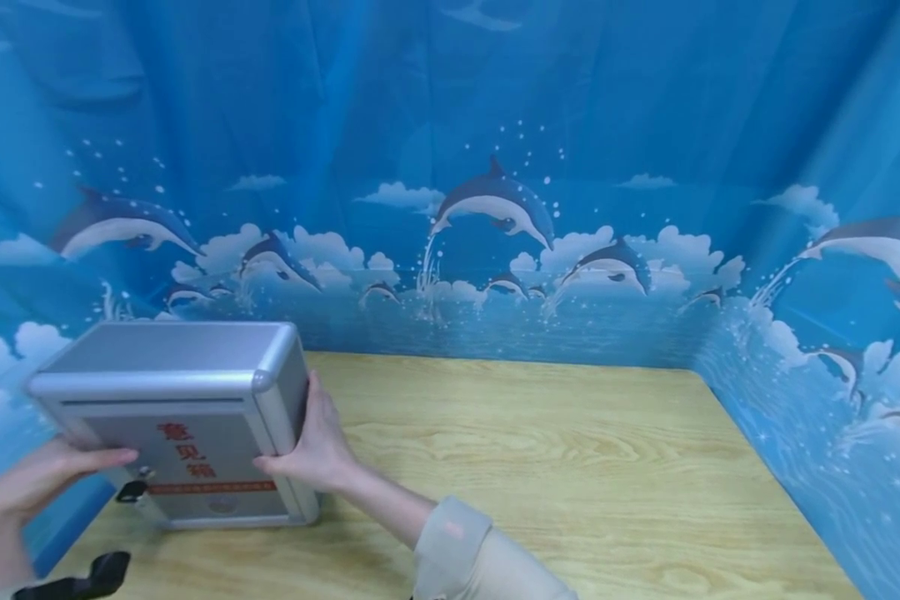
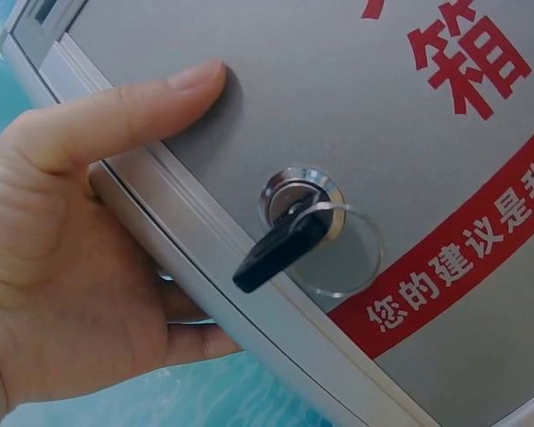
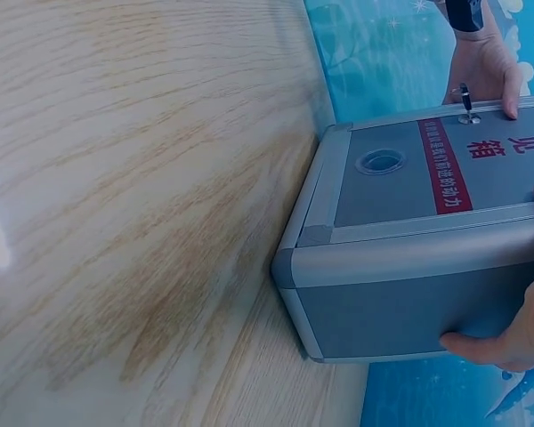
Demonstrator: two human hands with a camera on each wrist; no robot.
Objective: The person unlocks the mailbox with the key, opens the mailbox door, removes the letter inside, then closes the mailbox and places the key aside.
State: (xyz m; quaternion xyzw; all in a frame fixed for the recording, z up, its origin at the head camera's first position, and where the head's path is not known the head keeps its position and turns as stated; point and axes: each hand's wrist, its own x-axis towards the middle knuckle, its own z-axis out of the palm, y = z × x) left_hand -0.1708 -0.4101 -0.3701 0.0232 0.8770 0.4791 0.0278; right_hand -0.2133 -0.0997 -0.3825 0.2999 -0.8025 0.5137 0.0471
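Fingers of the left hand (image 1: 41, 477) and right hand (image 1: 319, 447) are parted by no more than the box edges they grip; nothing else is held.

Head view: grey metal box (image 1: 225, 442) noted at the left edge of the surface (image 1: 555, 467), lettered front toward the wearer, slot (image 1: 153, 402) near the top. One side edge is gripped by each hand, thumb on the front, other fingers against the side. By this paired hold, weight is presumably shared and twisting checked. Open room is offered along the surface toward its right edge; the left and far edges are bounded by dolphin-printed cloth (image 1: 450, 317).

Left wrist view: thumb is laid flat on the front, just beside the lock (image 2: 269, 197). Black key (image 2: 271, 253) is seated there, with a ring (image 2: 379, 253) attached. Fingers are passed behind the side; how far they are curled cannot be told. Cloth is seen beyond this side, so an overhang of the surface's left edge is judged possible. The key juts out and could be knocked by a shifting thumb.

Right wrist view: the opposite front edge is straddled by thumb and fingers, well above the base. Red band (image 3: 445, 169) is uncovered. A lower corner appears to be met by the surface; whether the whole base is seated cannot be told.
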